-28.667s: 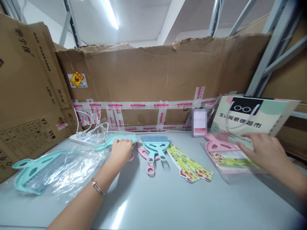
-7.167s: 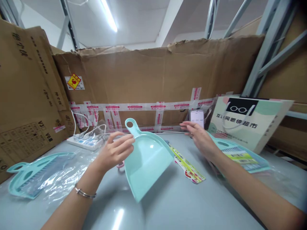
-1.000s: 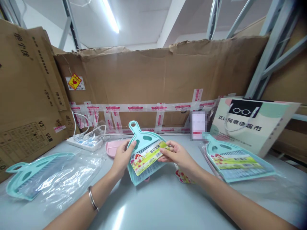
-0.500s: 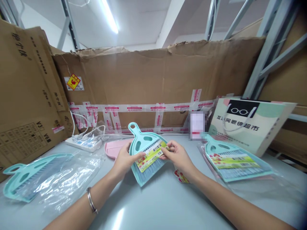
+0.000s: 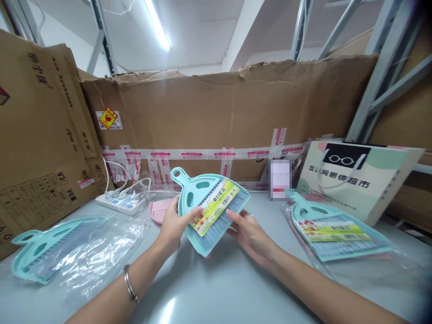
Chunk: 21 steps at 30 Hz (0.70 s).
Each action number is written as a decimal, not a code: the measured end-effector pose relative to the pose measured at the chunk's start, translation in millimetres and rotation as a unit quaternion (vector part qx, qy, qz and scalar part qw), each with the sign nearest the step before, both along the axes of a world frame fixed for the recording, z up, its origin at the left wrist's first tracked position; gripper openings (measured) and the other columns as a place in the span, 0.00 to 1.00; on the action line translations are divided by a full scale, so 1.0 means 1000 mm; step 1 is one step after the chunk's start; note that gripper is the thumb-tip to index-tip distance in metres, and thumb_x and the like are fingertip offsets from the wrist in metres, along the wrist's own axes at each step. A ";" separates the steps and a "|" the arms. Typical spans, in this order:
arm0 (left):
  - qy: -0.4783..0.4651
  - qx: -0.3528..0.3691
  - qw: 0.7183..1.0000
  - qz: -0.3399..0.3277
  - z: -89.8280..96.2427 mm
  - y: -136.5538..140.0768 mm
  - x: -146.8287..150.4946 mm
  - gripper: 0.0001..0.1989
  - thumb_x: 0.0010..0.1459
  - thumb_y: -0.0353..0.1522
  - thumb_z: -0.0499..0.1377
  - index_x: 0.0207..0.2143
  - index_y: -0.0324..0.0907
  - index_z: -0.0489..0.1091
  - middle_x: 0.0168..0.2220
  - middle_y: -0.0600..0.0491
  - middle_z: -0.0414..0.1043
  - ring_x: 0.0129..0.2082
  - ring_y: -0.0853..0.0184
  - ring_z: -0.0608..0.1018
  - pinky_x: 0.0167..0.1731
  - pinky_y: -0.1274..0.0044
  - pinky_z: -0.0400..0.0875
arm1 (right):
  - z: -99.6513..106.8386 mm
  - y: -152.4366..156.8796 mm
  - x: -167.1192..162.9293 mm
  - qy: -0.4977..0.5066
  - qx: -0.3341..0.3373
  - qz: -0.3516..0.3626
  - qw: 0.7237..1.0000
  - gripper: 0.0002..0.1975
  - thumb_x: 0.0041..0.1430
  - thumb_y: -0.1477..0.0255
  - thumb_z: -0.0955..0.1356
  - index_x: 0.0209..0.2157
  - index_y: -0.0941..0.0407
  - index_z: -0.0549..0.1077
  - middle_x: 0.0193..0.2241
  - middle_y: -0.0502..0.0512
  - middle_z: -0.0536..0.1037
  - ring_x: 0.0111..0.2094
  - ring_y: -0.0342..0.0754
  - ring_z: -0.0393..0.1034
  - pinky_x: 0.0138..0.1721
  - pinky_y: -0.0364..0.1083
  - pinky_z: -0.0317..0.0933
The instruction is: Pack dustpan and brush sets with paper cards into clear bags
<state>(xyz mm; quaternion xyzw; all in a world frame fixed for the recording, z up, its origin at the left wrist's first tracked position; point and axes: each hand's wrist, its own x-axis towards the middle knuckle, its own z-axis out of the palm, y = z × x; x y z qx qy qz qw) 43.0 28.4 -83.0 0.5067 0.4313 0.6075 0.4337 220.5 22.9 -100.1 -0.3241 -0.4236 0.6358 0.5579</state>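
Both hands hold a turquoise dustpan and brush set (image 5: 197,189) tilted above the table, its handle pointing up and left. A yellow-green printed label (image 5: 219,200) lies across the grey bristles. My left hand (image 5: 173,222) is closed on the pan's left edge, its thumb pressing the label's lower end. At the right edge my right hand (image 5: 249,234) grips the set, with one digit over the bristles and other fingers partly hidden behind. A pink dustpan (image 5: 159,210) lies behind my left hand, partly covered.
On the left lies another turquoise set (image 5: 43,245) beside clear plastic wrapping (image 5: 97,252). A labelled turquoise set (image 5: 337,229) rests at right before a paper bag (image 5: 357,180). A power strip (image 5: 123,203) and cardboard boxes (image 5: 185,112) stand behind.
The held set has risen slightly and shifted left, showing more of its label. My right hand has slid from the label's end down to the pan's lower right edge. The view has shifted slightly.
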 end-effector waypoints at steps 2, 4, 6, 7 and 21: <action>0.010 0.006 1.000 -0.012 -0.003 -0.001 0.003 0.27 0.39 0.35 0.67 0.43 0.41 0.63 0.38 0.51 0.73 0.37 0.63 0.75 0.36 0.73 0.71 | 0.000 -0.005 -0.004 0.033 -0.017 0.077 0.996 0.21 0.45 0.65 0.71 0.42 0.54 0.66 0.38 0.53 0.75 0.39 0.49 0.70 0.39 0.49 0.64; 0.030 0.004 0.999 -0.020 -0.008 -0.002 0.006 0.27 0.40 0.35 0.67 0.43 0.41 0.63 0.39 0.51 0.72 0.38 0.62 0.75 0.36 0.74 0.71 | 0.000 -0.008 -0.006 0.045 -0.038 0.070 0.996 0.20 0.45 0.67 0.71 0.41 0.55 0.68 0.36 0.53 0.77 0.37 0.49 0.71 0.39 0.49 0.64; 0.051 0.000 0.998 -0.027 -0.012 -0.001 0.008 0.27 0.40 0.36 0.66 0.43 0.41 0.63 0.40 0.50 0.72 0.39 0.62 0.74 0.37 0.73 0.71 | -0.001 -0.008 -0.007 0.041 -0.056 0.052 0.996 0.19 0.44 0.68 0.72 0.40 0.56 0.69 0.34 0.53 0.78 0.36 0.50 0.72 0.37 0.48 0.66; 0.059 0.000 0.998 -0.034 -0.012 0.000 0.008 0.26 0.41 0.37 0.66 0.43 0.41 0.63 0.41 0.50 0.71 0.40 0.62 0.74 0.37 0.73 0.70 | -0.002 -0.007 -0.007 0.039 -0.061 0.045 0.996 0.19 0.43 0.69 0.72 0.39 0.56 0.70 0.33 0.53 0.78 0.35 0.50 0.73 0.36 0.48 0.66; 0.495 -0.096 0.754 0.421 0.007 0.063 -0.178 0.17 0.42 0.36 0.59 0.34 0.34 0.69 0.41 0.32 0.70 0.45 0.39 0.69 0.40 0.54 0.61 | -0.004 0.012 0.007 0.068 -0.067 -0.036 0.995 0.16 0.41 0.73 0.73 0.36 0.57 0.71 0.31 0.52 0.79 0.32 0.49 0.74 0.33 0.46 0.69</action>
